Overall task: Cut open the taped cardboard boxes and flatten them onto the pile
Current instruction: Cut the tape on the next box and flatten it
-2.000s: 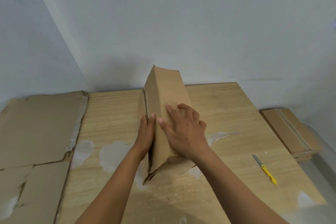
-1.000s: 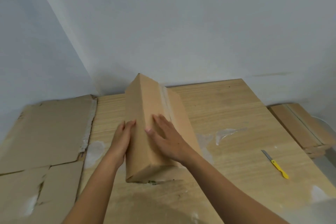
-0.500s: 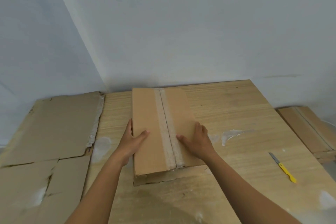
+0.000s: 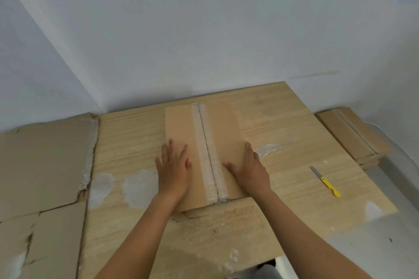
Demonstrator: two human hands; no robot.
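box: matt cardboard, rough tape | table: wood-grain | knife: yellow plastic

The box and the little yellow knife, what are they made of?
The box looks like matte brown cardboard, with a whitish tape strip along its seam. The knife seems to have a yellow plastic handle and a grey, probably metal blade.

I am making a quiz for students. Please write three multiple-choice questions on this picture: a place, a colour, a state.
1. Where is the knife? A on the table, right of the box; B on the box; C on the floor.
2. Its handle is: A red; B yellow; C blue.
3. The left hand and right hand: A hold the knife; B rest open on the box; C make fists.
Key: 1 A, lying on bare wood; 2 B, plainly yellow; 3 B, straight fingers on cardboard.
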